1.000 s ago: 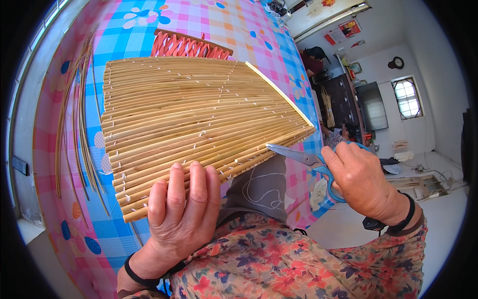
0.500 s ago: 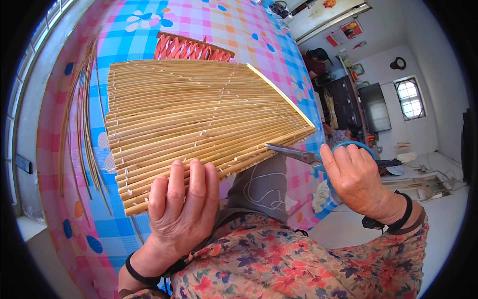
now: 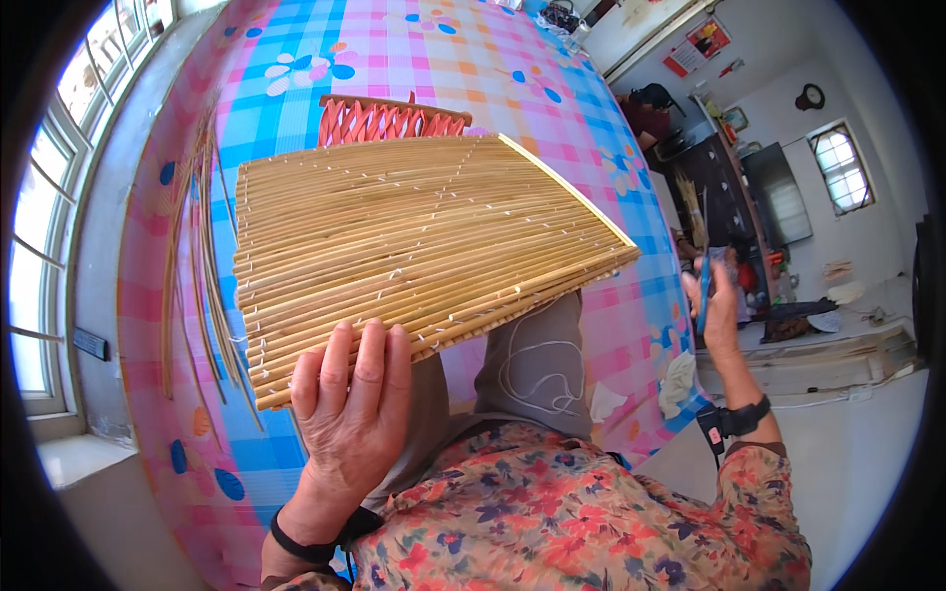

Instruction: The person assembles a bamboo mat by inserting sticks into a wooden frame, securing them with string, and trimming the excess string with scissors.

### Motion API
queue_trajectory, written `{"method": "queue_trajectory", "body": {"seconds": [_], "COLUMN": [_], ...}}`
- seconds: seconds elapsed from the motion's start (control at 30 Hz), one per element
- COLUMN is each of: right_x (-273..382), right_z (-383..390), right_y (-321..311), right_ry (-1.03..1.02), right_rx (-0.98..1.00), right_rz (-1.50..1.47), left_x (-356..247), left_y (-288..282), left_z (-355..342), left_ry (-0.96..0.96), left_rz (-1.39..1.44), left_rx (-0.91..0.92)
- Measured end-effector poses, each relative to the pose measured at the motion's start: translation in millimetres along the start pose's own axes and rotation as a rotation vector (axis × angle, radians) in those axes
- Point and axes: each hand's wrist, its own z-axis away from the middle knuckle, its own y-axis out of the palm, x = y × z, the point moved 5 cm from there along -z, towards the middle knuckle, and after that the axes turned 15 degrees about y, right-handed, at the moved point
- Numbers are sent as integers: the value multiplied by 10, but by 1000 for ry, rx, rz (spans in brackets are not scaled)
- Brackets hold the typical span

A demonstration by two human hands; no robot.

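A panel of thin tan reed stalks (image 3: 434,222) stitched with white thread lies slanted in front of me, over my lap. My left hand (image 3: 350,409) is closed on its near left edge, fingers on top and the thumb hidden beneath. Out to the right, apart from the panel, my right hand (image 3: 724,310) is raised and wrapped round blue-handled scissors (image 3: 704,291), their blades pointing up and away. Loose white thread (image 3: 527,379) hangs in loops across my trouser leg, below the panel's near edge.
Long loose stalks (image 3: 202,276) lie to the left on the checked cloth (image 3: 384,49). A red criss-cross woven piece with wooden bars (image 3: 392,120) sits just beyond the panel. Crumpled white paper (image 3: 678,384) lies at right. A window (image 3: 59,217) stands at left, and another person (image 3: 645,113) is far right.
My right hand has drawn the scissors away from the panel's near edge, out to the right and upward. The left hand keeps its grip; the view has shifted slightly.
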Motion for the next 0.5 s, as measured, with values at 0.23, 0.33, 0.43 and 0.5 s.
{"method": "queue_trajectory", "body": {"seconds": [0.23, 0.33, 0.43, 0.5], "right_x": [-2714, -3304, -3736, -4159], "right_z": [238, 459, 576, 513], "right_y": [1025, 1534, 2011, 2337], "right_ry": [868, 1013, 1000, 880], "right_rx": [330, 356, 380, 394], "right_rz": [-105, -144, -70, -21], "left_x": [-46, -161, -229, -239], "left_y": [-45, -14, 45, 95], "left_z": [-155, -282, -394, -465], "left_ry": [-75, -23, -1, -30], "left_rz": [94, 95, 96, 95], "left_rx": [106, 175, 253, 235]}}
